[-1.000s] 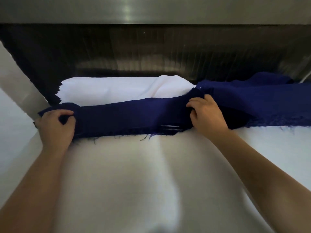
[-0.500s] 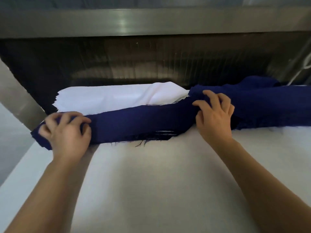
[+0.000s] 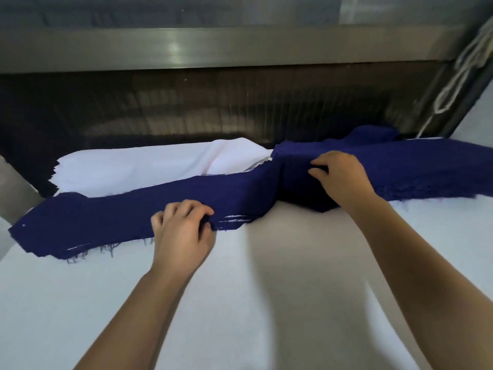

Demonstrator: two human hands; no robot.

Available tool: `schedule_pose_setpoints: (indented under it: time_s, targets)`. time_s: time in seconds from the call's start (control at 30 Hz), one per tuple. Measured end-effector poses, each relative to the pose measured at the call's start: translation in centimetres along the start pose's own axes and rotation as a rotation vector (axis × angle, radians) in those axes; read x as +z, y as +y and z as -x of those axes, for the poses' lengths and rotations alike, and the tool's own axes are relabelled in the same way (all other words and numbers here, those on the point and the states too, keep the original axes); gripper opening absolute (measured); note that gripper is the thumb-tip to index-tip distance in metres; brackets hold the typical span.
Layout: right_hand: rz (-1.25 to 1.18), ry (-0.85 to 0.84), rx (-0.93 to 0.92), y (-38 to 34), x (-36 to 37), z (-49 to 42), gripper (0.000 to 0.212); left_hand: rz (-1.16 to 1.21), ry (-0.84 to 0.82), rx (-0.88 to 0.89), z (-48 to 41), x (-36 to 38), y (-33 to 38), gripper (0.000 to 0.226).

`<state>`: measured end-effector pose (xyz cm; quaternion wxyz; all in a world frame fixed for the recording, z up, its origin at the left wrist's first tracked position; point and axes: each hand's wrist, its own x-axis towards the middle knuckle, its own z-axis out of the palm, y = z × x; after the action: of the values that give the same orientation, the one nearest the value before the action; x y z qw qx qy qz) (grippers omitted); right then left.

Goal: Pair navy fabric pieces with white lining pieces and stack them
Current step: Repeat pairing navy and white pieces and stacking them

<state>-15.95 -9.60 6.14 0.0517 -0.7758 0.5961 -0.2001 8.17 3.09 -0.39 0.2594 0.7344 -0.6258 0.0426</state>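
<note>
Item one: navy strip (image 3: pixel 106 212). It is long, with loose threads along its near edge. We record it lying across the white surface (image 3: pixel 266 303) from the left edge toward the middle. Its far edge overlaps the white lining stack (image 3: pixel 133 169). Thin white lines show in the strip's near edge, right of the left hand.

Item two: white lining stack. It lies flat behind the strip, with many stepped layers visible at its left end and one raised fold toward its right end.

Item three: navy heap (image 3: pixel 416 166). It is thicker and sits on the right part of the surface. Its left end meets the strip's right end, and its near edge is fuzzy.

Item four: left hand (image 3: pixel 184 231). We note it on the strip's near edge, fingers curled over the cloth and thumb tucked against it, gripping the strip.

Item five: right hand (image 3: pixel 341 180). It sits on the left end of the navy heap, with fingers bent and thumb and forefinger close together on the cloth, pinching it.

Item six: surroundings. A metal rail (image 3: pixel 213 46) runs across the top, with a dark ribbed panel (image 3: pixel 213 108) beneath it. A white cord (image 3: pixel 450 84) hangs at the far right.
</note>
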Motion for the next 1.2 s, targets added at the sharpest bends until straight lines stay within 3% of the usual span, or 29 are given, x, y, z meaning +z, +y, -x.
schedule_pose_setpoints:
  time_s: [0.07,0.23,0.33,0.57,0.77,0.9,1.0,1.1,1.2]
  targets:
    - [0.002,-0.037,-0.001,0.3,-0.2,-0.2,0.03,-0.016,-0.014,0.011,0.6,0.0,-0.1,0.026]
    - [-0.067,-0.106,-0.016,1.4,-1.1,-0.1,0.06,-0.055,-0.058,0.005,1.2,0.4,0.5,0.035]
    - [-0.034,-0.138,-0.024,1.6,-1.1,-0.2,0.067,-0.059,-0.057,-0.008,1.2,0.3,0.5,0.035]
    - [0.047,0.153,0.038,2.3,-0.1,0.6,0.035,-0.069,-0.043,0.008,1.4,0.2,0.6,0.036]
    - [0.04,0.344,-0.13,1.2,0.8,1.9,0.026,-0.042,-0.002,0.031,1.4,0.2,0.4,0.034]
    - [0.002,0.415,-0.379,-1.8,1.6,4.4,0.016,0.033,0.017,0.035,1.3,-0.3,0.6,0.06]
    - [-0.057,0.377,-0.498,-4.2,3.2,6.8,0.014,0.146,0.079,0.061,1.3,-0.8,0.9,0.073]
    - [-0.095,0.321,-0.561,-5.7,4.3,8.2,0.009,0.203,0.142,0.117,1.5,-0.9,0.9,0.07]
    - [-0.139,0.324,-0.58,-6.1,4.8,8.7,0.018,0.168,0.19,0.22,1.7,-0.9,0.9,0.05]
